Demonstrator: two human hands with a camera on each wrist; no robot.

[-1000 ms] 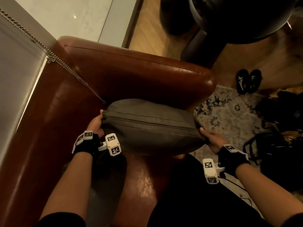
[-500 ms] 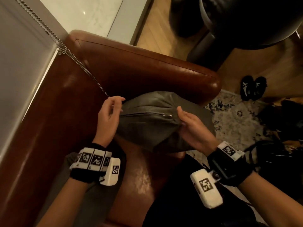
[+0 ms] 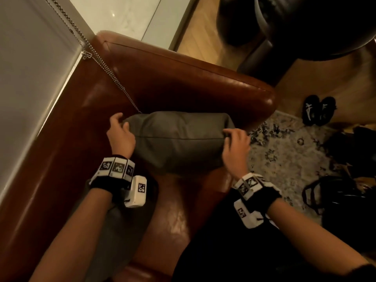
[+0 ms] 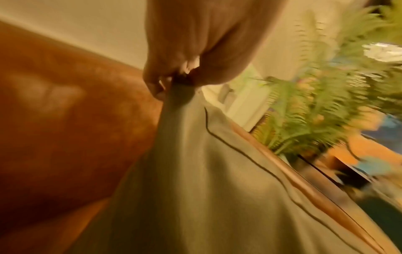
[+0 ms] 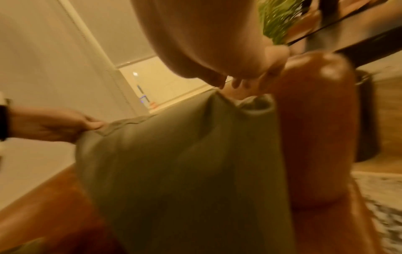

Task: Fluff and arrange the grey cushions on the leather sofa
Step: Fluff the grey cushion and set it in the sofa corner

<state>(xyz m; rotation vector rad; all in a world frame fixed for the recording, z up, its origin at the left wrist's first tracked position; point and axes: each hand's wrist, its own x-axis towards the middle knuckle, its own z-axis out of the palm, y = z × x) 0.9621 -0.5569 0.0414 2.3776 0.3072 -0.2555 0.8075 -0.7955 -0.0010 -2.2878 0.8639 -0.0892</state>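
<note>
A grey cushion (image 3: pixel 179 139) stands on edge on the brown leather sofa (image 3: pixel 183 82), close to its armrest. My left hand (image 3: pixel 119 132) pinches the cushion's top left corner. In the left wrist view the fingers (image 4: pixel 165 77) bunch the grey cushion (image 4: pixel 206 189) fabric. My right hand (image 3: pixel 236 144) pinches the top right corner; the right wrist view shows the fingertips (image 5: pixel 239 86) on a puckered corner of the cushion (image 5: pixel 185 163), with the left hand (image 5: pixel 54 125) at the far corner. A second grey cushion (image 3: pixel 114 237) lies on the seat under my left forearm.
A bead chain (image 3: pixel 105 66) hangs from the window blind across the sofa back. A patterned rug (image 3: pixel 289 159), black shoes (image 3: pixel 318 109) and a dark bag (image 3: pixel 341 198) lie on the floor to the right. A dark round chair (image 3: pixel 305 27) stands beyond the armrest.
Both hands have shifted from pressing the cushion's sides to pinching its two top corners. The cushion has been turned and now stands wide across the seat.
</note>
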